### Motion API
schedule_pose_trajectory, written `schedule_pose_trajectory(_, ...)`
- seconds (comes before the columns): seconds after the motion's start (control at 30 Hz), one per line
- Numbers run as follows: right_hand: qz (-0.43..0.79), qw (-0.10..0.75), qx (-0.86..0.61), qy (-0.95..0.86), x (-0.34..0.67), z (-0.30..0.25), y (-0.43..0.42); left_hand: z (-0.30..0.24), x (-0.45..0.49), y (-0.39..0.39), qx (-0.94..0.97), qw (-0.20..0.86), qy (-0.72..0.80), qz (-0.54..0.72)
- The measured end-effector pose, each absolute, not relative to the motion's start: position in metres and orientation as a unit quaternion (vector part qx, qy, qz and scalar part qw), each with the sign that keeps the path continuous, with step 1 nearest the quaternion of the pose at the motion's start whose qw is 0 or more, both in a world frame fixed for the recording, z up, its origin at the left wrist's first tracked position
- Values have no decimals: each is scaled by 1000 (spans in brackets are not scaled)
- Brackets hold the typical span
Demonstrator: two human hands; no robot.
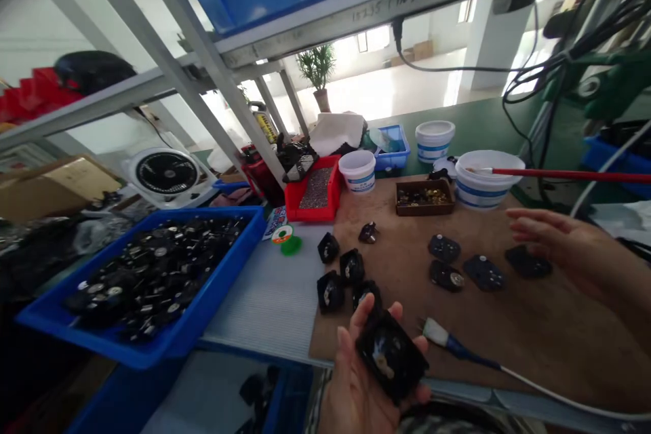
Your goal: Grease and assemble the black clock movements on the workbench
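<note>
Head view: left hand [350,390], fingers curled under a black square moulded part [391,356], cradled palm-up by the table's [539,346] front edge, its face turned upward to view; right hand [574,254], fingers open, hovering beside a similar black part [529,262].

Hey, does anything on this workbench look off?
The black square part in the left hand has an irregular silvery smear across its face, which looks uneven, though it may be normal. Also, a red-handled brush lies balanced across the rim of a white tub, its handle jutting out.
</note>
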State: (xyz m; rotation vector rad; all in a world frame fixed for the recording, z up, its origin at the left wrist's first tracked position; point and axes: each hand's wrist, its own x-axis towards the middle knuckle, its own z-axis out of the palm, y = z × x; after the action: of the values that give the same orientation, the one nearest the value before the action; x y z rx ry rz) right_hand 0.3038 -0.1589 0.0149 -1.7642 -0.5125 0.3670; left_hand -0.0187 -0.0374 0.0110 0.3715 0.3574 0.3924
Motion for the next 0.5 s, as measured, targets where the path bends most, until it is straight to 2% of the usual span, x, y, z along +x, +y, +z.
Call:
schedule_pose_trajectory(0.07, 177, 572, -741, -304, 242, 11, -165, 10, -17, -38, 168, 945, 205, 191)
schedule_pose_trajectory(0.13, 118, 508, -685, -508, 181, 7, -166, 9, -15, -40, 170, 943, 209, 194)
schedule_pose_trajectory(0.2, 84, 488, -638, -589, 136, 4, -162, 6, -15, -42, 167, 946, 196, 198)
schedule_pose_trajectory(0.33, 57, 471, -642, -602, 102, 3, -151, 2, -19, -46, 140, 956, 165, 199)
schedule_pose_trajectory(0.5, 104, 461, -631, -615, 98, 8, -148, -2, -25, -48, 138, 960, 127, 206)
